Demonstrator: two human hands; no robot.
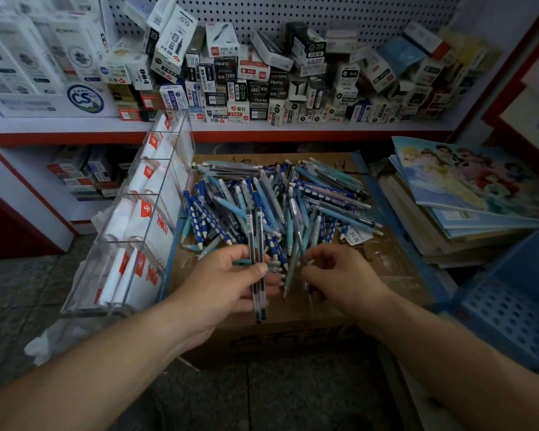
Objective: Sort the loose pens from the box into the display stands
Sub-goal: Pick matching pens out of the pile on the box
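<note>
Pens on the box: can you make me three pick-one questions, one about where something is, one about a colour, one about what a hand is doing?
1. Where is the clear display stand? A) on the books B) left of the cardboard box C) on a shelf
2. What colour are most pens in the pile? A) red B) yellow C) blue
3. What is the left hand doing? A) gripping clear pens B) lying flat on the floor C) pointing at the shelf

Answers: B, the stand sits beside the box's left edge; C, blue and light-blue barrels fill the pile; A, it is curled round the clear pens.
</note>
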